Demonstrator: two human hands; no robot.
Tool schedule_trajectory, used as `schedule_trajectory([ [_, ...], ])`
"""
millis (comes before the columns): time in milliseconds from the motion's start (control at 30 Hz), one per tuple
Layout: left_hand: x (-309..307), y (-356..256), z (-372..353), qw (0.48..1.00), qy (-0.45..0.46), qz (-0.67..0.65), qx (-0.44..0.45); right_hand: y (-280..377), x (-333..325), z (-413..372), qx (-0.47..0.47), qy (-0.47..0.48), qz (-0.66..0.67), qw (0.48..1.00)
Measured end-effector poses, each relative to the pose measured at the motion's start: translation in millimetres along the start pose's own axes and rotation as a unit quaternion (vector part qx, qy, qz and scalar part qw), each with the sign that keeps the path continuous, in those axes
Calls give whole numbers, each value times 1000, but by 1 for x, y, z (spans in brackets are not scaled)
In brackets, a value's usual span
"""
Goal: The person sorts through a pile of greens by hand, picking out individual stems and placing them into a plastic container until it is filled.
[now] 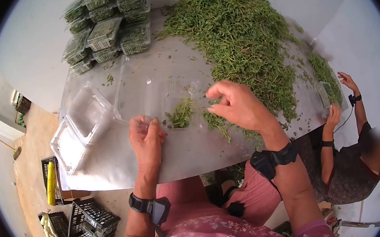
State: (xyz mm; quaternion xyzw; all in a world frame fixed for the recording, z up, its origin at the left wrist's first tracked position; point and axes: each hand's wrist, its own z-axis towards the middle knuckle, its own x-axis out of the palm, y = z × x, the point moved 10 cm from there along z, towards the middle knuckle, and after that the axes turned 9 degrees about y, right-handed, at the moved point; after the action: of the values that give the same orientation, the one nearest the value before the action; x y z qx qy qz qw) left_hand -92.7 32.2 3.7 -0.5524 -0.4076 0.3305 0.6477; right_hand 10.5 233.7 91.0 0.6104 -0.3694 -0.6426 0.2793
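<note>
A clear plastic clamshell container (151, 95) lies opened on the metal table, with a small bunch of green leafy sprigs (181, 113) inside it. My left hand (146, 138) is closed on the container's near left edge, thumb on top. Just right of the container, my right hand (239, 105) hovers with fingers curled and a gap between thumb and forefinger; nothing shows between them. Beneath and beyond it spreads a large heap of loose green sprigs (232, 32), some strands trailing toward the container.
Empty clear clamshells (83, 122) sit at the table's left. Behind them rise stacked, filled clamshells (104, 34). At the right a co-worker's hands (334, 116) are beside another container (323, 94). Black crates (90, 226) stand on the floor, lower left.
</note>
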Motion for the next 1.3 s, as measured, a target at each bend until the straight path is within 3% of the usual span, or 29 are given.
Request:
schedule_trajectory([
  [67,-1,1,0,1000,-3,0,-1,-18,2,-5,22,52,-118,991],
  [167,-1,0,0,1000,-2,-5,-5,-34,12,-17,19,53,-207,977],
  [267,-1,-1,-1,1000,-1,0,-6,-35,23,-24,47,23,-209,976],
  [367,-2,-1,0,1000,1,-16,6,-56,33,-18,58,56,-217,973],
  [567,-1,0,0,1000,3,-2,-1,-39,18,-28,0,40,-221,974],
  [667,-1,-1,-1,1000,2,-4,-6,-43,-8,-33,94,0,-148,985],
  [767,-1,-2,-1,1000,-5,-7,-9,-58,-25,-34,126,-25,1,992],
  [867,0,-1,-1,1000,3,-4,-7,-40,-29,-21,129,-45,113,984],
  [967,1,-2,-1,1000,2,-8,-7,-2,-9,-7,15,-30,289,957],
  [1067,0,2,-1,1000,-5,-11,-9,-15,5,-6,44,37,203,978],
  [1133,-1,4,2,1000,9,-7,0,-36,9,-10,37,67,-9,997],
  [1200,-2,5,1,1000,14,-1,0,-38,21,-19,24,94,-163,982],
  [1233,-2,4,1,1000,13,5,-4,-32,23,-24,5,59,-199,978],
  [1300,-3,4,0,1000,12,9,-8,-44,37,-24,24,74,-238,968],
])
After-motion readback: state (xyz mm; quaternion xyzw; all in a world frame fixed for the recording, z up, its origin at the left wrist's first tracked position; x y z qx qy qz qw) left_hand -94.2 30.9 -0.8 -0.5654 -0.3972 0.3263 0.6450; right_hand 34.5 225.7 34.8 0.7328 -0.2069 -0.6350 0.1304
